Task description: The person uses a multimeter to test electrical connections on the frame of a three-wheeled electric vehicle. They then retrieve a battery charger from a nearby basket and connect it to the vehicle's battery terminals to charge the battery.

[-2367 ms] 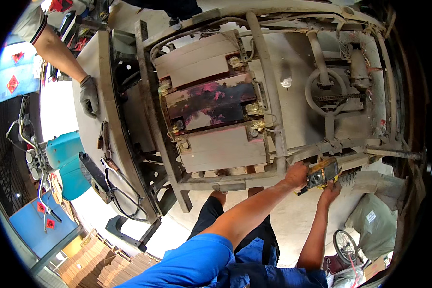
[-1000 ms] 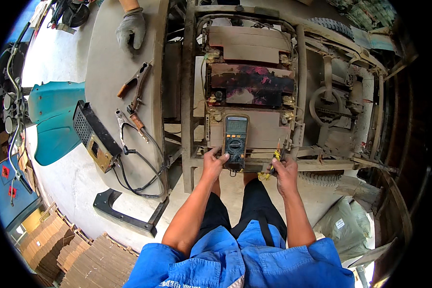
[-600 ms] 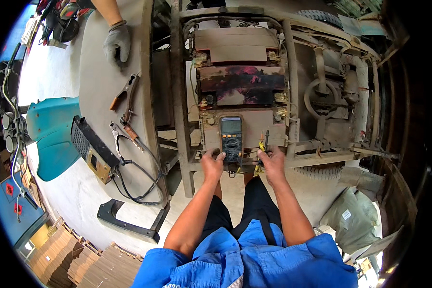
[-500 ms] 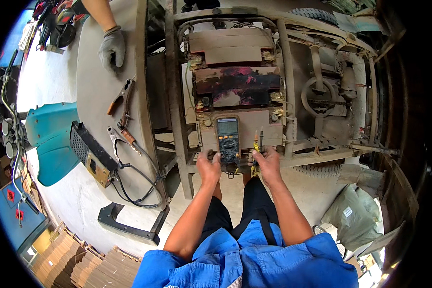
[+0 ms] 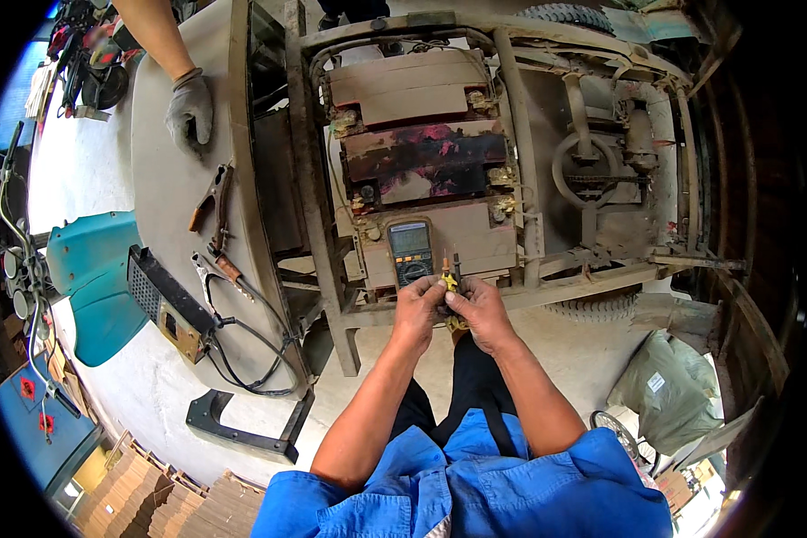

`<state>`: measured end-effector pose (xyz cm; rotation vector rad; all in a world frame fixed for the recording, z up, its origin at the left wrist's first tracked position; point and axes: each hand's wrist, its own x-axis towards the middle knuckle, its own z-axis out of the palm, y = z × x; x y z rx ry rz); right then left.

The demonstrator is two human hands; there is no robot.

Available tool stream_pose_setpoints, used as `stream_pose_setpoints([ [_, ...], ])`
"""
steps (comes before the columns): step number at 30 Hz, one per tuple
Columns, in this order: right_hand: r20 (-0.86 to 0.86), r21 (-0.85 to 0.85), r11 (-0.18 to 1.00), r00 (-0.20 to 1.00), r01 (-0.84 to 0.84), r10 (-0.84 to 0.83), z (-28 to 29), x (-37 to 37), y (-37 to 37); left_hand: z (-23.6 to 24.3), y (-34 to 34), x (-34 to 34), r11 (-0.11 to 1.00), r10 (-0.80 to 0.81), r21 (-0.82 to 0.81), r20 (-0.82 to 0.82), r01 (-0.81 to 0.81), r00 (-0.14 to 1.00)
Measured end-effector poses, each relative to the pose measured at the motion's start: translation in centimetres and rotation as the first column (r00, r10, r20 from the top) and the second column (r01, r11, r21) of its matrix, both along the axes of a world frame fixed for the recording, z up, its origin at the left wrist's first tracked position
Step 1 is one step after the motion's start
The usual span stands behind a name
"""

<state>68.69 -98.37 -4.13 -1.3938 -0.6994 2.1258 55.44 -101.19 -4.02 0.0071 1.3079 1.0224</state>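
A dark multimeter [image 5: 411,240] with a grey screen and a round dial rests on the nearest battery [image 5: 466,238] in the metal frame. My left hand [image 5: 418,311] is closed just below it, its fingertips pinching the test leads. Beside it, my right hand [image 5: 481,312] is closed around the same yellow and dark test leads [image 5: 449,285]. Two probe tips, one orange-brown and one black, point up between my hands. The hands partly cover the meter's lower end. Farther back sits a battery with a scorched, pink-stained top [image 5: 435,161].
Another person's gloved hand [image 5: 188,112] hangs over the grey seat panel [image 5: 157,134] at left. On that panel lie clamps with copper-coloured handles [image 5: 208,202], a black metal box [image 5: 166,300] and cables. A ring-shaped part [image 5: 585,172] stands at right, near a grey-green sack [image 5: 665,390].
My left hand has let go of the multimeter and moved right to the test leads. My right hand has come left toward it. The gloved hand is lower in view.
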Motion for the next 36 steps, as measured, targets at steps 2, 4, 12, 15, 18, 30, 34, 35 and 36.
stream_pose_setpoints([
  [2, -0.012, -0.048, 0.999, 1.000, 0.002, -0.002, 0.7, 0.1, 0.5, -0.5, -0.2, -0.2, 0.998, 0.056, 0.031, 0.002, -0.056, 0.998],
  [4, 0.042, -0.086, 0.994, 0.997, 0.061, -0.058, 0.7, 0.4, 1.1, -0.5, -0.3, -0.8, 0.993, 0.116, 0.029, -0.005, -0.116, 0.993],
  [12, 0.791, 0.267, 0.910, 0.611, -0.317, -0.019, -4.8, 6.0, 4.7, -1.0, -0.1, -6.5, 0.977, 0.056, -0.170, -0.379, -0.129, 0.924],
  [15, 0.875, 0.173, 0.859, 0.476, -0.482, 0.091, -2.8, 5.0, 7.3, -4.0, -0.5, -8.4, 0.972, -0.004, -0.207, -0.481, -0.109, 0.877],
  [18, 0.929, 0.078, 0.818, 0.339, -0.570, 0.148, -3.8, 5.0, 8.2, -5.1, 0.3, -9.2, 0.973, -0.048, -0.212, -0.557, -0.086, 0.829],
  [30, 0.964, 0.059, 0.777, 0.237, -0.626, 0.118, -8.4, 6.3, 7.7, -10.5, 0.8, -11.2, 0.908, -0.366, -0.413, -0.712, 0.063, 0.599],
  [34, 0.935, -0.011, 0.836, 0.291, -0.549, 0.203, -6.1, 5.2, 8.6, -10.8, 1.0, -11.3, 0.902, -0.404, -0.423, -0.757, 0.086, 0.513],
  [35, 0.939, -0.008, 0.832, 0.283, -0.555, 0.198, -6.2, 5.2, 8.6, -10.0, 1.5, -11.1, 0.899, -0.415, -0.427, -0.756, 0.100, 0.505],
  [36, 0.942, -0.006, 0.827, 0.274, -0.562, 0.193, -6.4, 5.4, 8.6, -9.3, 1.9, -10.9, 0.895, -0.427, -0.430, -0.755, 0.115, 0.497],
])
